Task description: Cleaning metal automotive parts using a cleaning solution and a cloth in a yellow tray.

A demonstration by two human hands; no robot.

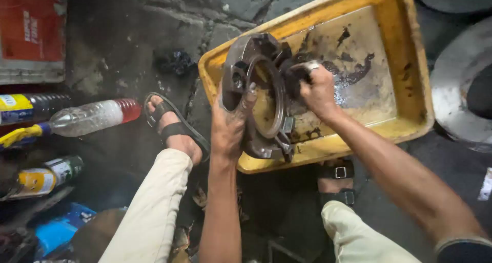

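Over a grimy yellow plastic tray (405, 63) on a dark, oily floor, a round metal clutch pressure plate (256, 94) stands on edge, tilted, its lower rim resting in the tray near the front wall. The left hand (229, 123) grips the plate's near rim, fingers wrapped around the metal and thumb up against its face. The right hand (318, 91) is closed around a dark greasy rag (296, 78), pressing it against the plate's inner ring. Black oil smears coat the tray bottom. Both sandalled feet flank the tray's near side. To the left lie a clear plastic bottle (95, 117) with reddish liquid and several oil bottles (46, 177).
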